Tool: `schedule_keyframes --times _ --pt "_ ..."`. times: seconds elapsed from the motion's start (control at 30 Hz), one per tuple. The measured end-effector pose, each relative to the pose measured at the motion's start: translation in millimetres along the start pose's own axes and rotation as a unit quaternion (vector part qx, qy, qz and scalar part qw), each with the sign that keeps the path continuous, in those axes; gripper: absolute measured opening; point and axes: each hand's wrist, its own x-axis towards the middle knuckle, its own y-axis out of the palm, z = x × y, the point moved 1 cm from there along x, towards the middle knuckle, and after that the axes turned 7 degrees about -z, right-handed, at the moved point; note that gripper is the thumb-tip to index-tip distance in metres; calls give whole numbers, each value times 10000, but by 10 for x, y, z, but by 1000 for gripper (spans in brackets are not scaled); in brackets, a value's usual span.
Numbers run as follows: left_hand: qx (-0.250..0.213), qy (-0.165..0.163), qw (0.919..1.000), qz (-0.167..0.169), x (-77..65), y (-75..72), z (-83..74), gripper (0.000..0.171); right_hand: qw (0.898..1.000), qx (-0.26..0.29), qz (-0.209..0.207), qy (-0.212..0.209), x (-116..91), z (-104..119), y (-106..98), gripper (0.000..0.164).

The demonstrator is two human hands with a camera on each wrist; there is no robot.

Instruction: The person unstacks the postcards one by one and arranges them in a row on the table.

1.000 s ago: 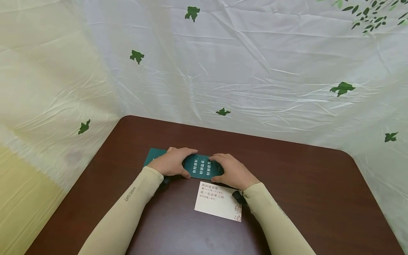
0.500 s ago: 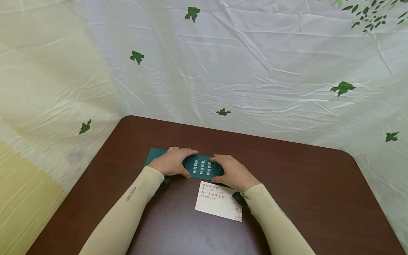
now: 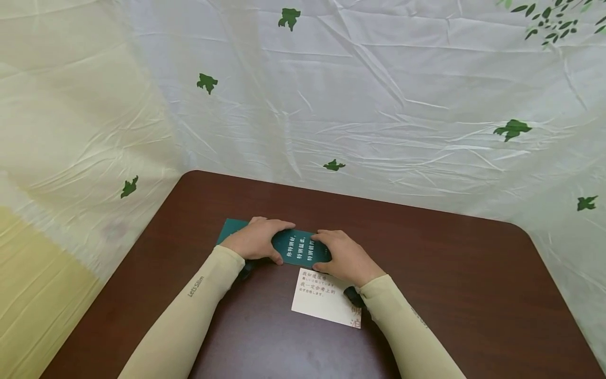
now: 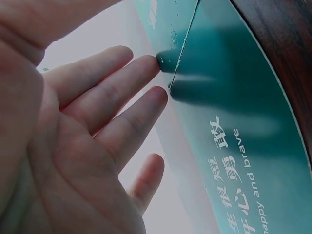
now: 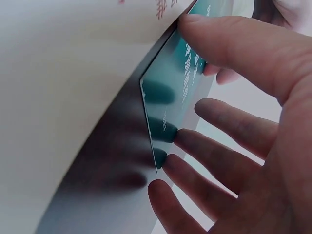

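Two glossy teal cards with white lettering lie end to end on the table; the left wrist view shows the seam between them. My left hand (image 3: 253, 239) arches over the left card (image 4: 273, 161), its fairly straight fingertips touching near that seam. My right hand (image 3: 347, 256) spans the right card (image 3: 297, 248), thumb at its near edge and the other fingers extended toward the far side and right end. In the right wrist view the thumb (image 5: 209, 36) touches the card's edge. The hands partly hide both cards. A cream card (image 3: 322, 301) with reddish lettering lies nearer, partly under my right wrist.
The dark brown table (image 3: 450, 273) has rounded far corners. White and yellowish cloth (image 3: 379, 105) with green leaf prints hangs around its back and sides. Each wrist wears a small black camera (image 3: 353, 296).
Both hands keep nearly the same place on the teal cards. The whole head view has shifted slightly, and the right wrist covers a little more of the cream card.
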Motion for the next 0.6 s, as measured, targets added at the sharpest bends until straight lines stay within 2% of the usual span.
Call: schedule_keyframes --times 0.6 --pt "103 7 9999 -116 -11 18 17 90 9998 -135 -83 -71 12 19 44 70"
